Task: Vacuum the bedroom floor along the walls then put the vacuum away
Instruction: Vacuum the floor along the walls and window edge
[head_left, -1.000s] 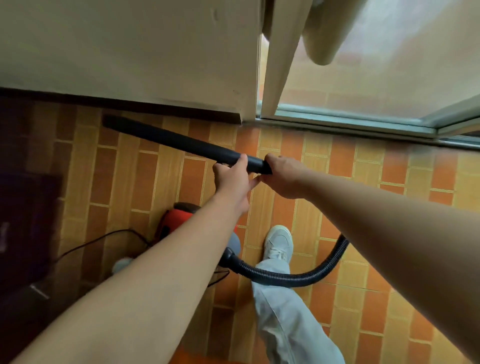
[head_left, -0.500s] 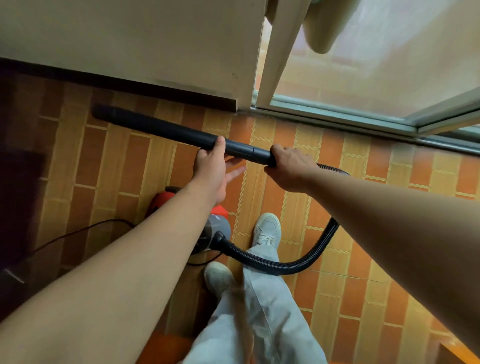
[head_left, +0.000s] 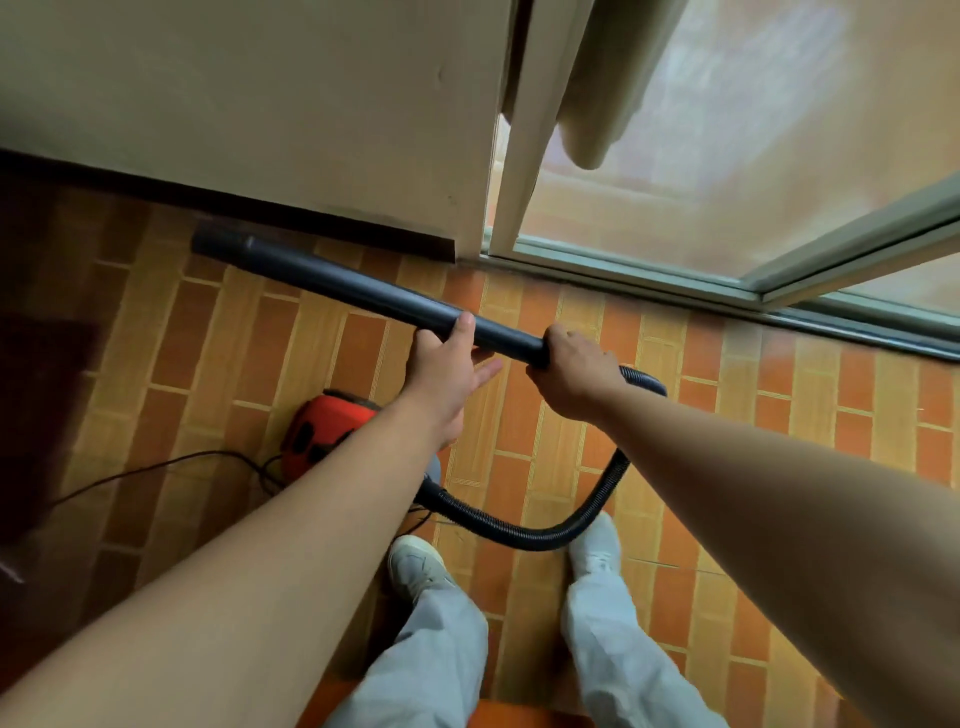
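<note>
The left hand (head_left: 448, 371) has its thumb (head_left: 464, 326) hooked over the top of the black tube (head_left: 363, 293), and its fingers (head_left: 485, 370) lie fairly straight underneath, so the tube sits between thumb and fingers. Just beside it, toward three o'clock, the right hand (head_left: 571, 376) is wrapped tight round the near end of the tube, where the ribbed hose (head_left: 597, 512) joins.

From the hands the tube runs toward ten o'clock. Its open mouth is low over the tiled floor (head_left: 727, 415), close to the dark skirting board (head_left: 311, 215) at the foot of the wall (head_left: 260, 104).

The hose loops down toward six o'clock and back to the red vacuum (head_left: 324, 428), which sits on the floor at seven o'clock from the left hand. A thin cord (head_left: 156, 467) trails from it toward nine o'clock.

A sliding door (head_left: 753, 182) with a curtain (head_left: 597, 104) stands at one o'clock. Two white shoes, the left shoe (head_left: 415, 564) and right shoe (head_left: 597, 545), stand at six o'clock.
</note>
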